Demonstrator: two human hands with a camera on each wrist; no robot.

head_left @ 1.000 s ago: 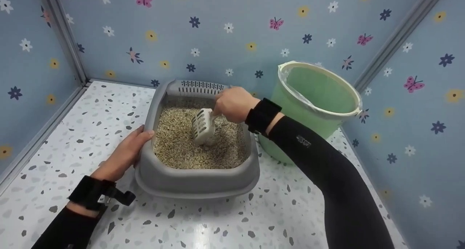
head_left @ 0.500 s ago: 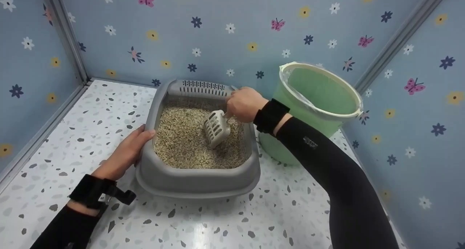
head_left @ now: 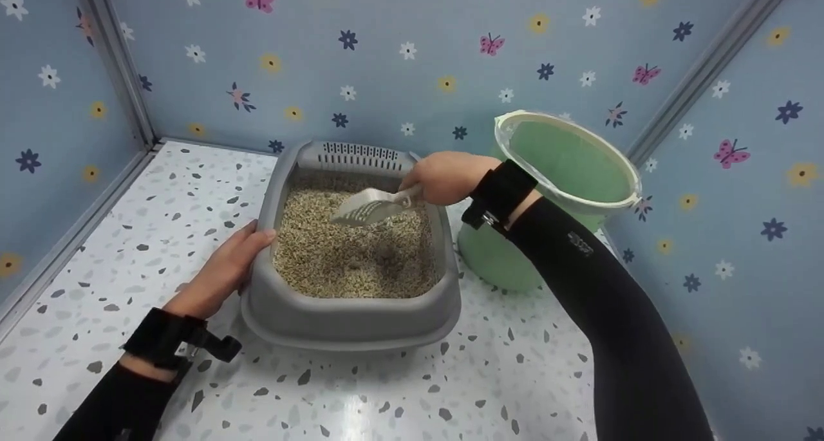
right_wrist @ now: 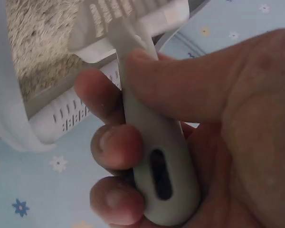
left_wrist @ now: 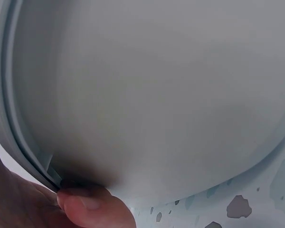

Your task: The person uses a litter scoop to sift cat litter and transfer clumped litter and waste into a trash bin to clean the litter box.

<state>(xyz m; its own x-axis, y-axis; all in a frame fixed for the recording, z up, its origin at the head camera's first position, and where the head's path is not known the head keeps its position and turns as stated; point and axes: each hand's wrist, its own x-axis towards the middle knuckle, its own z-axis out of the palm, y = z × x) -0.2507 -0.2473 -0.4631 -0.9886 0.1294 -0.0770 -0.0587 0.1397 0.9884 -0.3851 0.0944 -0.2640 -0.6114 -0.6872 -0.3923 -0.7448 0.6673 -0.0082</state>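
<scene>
A grey plastic litter tray with a slotted back rim sits on the speckled white floor, filled with beige grainy litter. The right hand curls its fingers round the handle of a pale slotted plastic scoop, held nearly level just above the litter. The left hand grips the tray's left rim. A green plastic bucket lined with a clear bag stands just right of the tray
</scene>
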